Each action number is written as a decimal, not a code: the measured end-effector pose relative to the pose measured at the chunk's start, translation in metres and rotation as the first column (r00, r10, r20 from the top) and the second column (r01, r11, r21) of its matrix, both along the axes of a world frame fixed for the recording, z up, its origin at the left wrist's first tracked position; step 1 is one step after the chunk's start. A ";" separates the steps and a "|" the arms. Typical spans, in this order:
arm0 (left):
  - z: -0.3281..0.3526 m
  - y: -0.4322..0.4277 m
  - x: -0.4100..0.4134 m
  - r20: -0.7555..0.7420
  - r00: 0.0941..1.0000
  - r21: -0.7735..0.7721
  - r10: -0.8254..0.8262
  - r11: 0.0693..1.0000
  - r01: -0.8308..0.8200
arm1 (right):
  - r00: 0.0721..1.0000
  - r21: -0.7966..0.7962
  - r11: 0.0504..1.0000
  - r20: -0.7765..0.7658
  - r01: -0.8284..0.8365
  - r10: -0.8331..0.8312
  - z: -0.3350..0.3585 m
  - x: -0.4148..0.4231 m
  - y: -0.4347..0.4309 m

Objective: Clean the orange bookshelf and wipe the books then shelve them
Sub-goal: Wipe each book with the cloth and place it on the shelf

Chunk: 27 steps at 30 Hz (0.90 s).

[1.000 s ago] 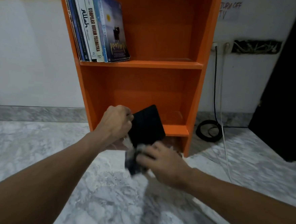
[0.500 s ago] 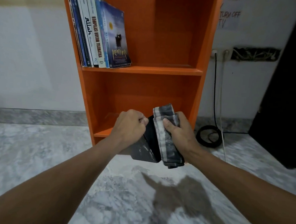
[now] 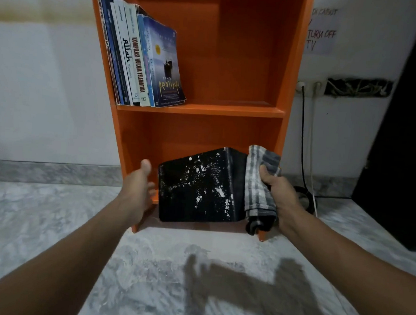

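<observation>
The right hand (image 3: 282, 194) is clamped around a folded grey checked cloth (image 3: 256, 185), thumb on top. The cloth wraps the edge of a black book (image 3: 197, 186) nearest that hand, so book and cloth are gripped together. The book hangs off the floor, just in front of the lowest shelf of the orange bookshelf (image 3: 233, 60). Its cover faces us, flecked with white spots.

On the book's far side from the right hand, the left hand (image 3: 138, 189) is spread open, fingers straight, palm turned toward the book. Its fingertips sit right at the book's edge; whether they touch it, I cannot tell.

Above the left hand, on the upper shelf, a row of books (image 3: 139, 61) leans against the side panel. Below both hands lies the marble floor (image 3: 50, 220). Beyond the right hand, a black cable (image 3: 301, 139) runs down the wall from a socket, under a paper note (image 3: 321, 32) reading "TURN OFF TV".
</observation>
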State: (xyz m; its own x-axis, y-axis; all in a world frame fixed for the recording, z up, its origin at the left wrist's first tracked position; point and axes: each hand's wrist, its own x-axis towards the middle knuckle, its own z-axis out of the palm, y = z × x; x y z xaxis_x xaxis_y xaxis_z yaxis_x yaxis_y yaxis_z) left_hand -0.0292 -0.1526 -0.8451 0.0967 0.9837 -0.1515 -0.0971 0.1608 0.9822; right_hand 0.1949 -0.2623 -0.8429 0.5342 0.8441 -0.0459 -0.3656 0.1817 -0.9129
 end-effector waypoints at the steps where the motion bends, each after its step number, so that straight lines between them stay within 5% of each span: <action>1: -0.004 0.001 -0.006 0.137 0.984 -0.127 -0.115 0.983 0.132 | 1.000 -0.012 1.000 -0.021 -0.013 0.012 -0.001 -0.002 0.000; 3: -0.007 -0.004 -0.012 0.247 0.926 -0.153 -0.287 0.932 0.329 | 0.998 -0.040 0.998 -0.054 -0.047 0.045 -0.005 -0.005 0.002; 6: -0.001 -0.010 -0.007 0.205 0.937 0.010 -0.283 0.958 0.288 | 0.995 -0.038 0.999 -0.098 -0.036 0.032 -0.009 -0.008 0.006; 9: 0.000 -0.009 -0.001 0.155 0.969 0.081 -0.190 0.980 0.179 | 0.970 -0.071 0.986 0.205 0.149 -0.132 -0.008 -0.008 0.008; 12: 0.000 -0.001 0.000 0.030 0.998 0.105 -0.062 0.993 0.058 | 0.846 0.046 0.949 0.442 0.312 -0.299 0.002 0.001 0.016; 16: 0.002 -0.001 0.003 -0.056 0.997 0.158 0.051 0.987 -0.041 | 0.542 0.288 0.919 0.743 0.268 -0.391 0.020 0.002 0.021; 20: 0.005 -0.004 0.011 -0.087 0.989 0.255 0.121 0.962 -0.095 | -0.077 0.326 0.943 0.944 0.064 -0.321 -0.025 -0.016 0.011; 21: 0.006 -0.003 0.011 -0.096 0.983 0.283 0.156 0.951 -0.123 | -0.165 0.259 0.966 0.953 -0.001 -0.256 -0.043 -0.022 0.004; 25: 0.006 -0.003 0.006 -0.117 0.969 0.310 0.219 0.935 -0.174 | -0.429 0.018 0.959 0.892 -0.284 -0.144 -0.085 -0.040 -0.027; 27: 0.004 -0.005 0.005 -0.158 0.968 0.324 0.194 0.936 -0.135 | -0.348 0.098 0.948 0.915 -0.303 -0.206 -0.069 -0.040 -0.027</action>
